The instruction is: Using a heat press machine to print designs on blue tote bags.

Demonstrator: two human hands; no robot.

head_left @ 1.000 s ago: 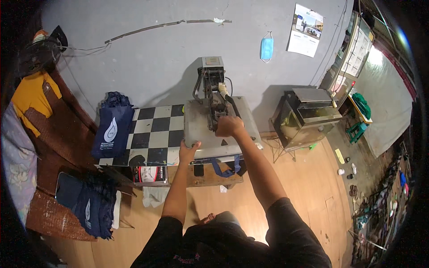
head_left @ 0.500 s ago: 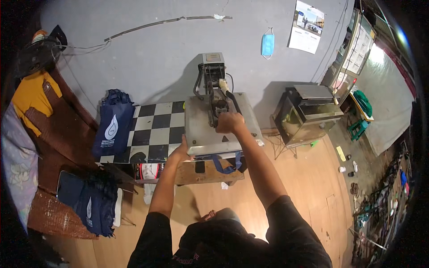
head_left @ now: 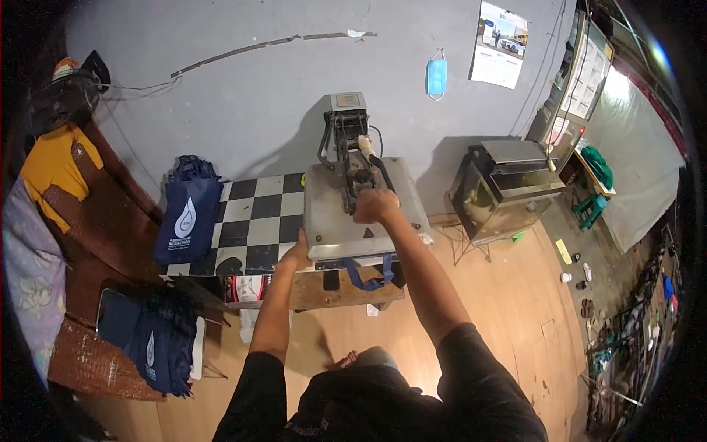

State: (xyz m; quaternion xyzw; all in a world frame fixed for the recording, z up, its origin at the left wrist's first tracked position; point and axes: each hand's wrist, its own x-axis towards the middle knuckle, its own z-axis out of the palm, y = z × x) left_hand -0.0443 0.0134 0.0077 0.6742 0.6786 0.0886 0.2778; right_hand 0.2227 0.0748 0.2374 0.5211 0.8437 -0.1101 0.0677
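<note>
- The left hand is at the near left corner of the press, its thumb up along the edge; its other fingers are largely hidden, so whether they are spread or pinching I cannot tell.
- A dark blue strap loops out from under the near edge of the press.
- The right hand is over the middle of the press, its fingers curled into a fist on the front of the machine's metal mechanism; the exact part they grip is covered.
- The press sits on a counter, whose black-and-white checked top shows to the left of the press.
- A dark blue bag with a white drop emblem lies at the counter's far end, left of the press.
- A glass tank stands to the right of the press, apart from it.
- Behind the press rises a grey wall; a light blue face mask hangs there, right of the press, with a calendar farther right.
</note>
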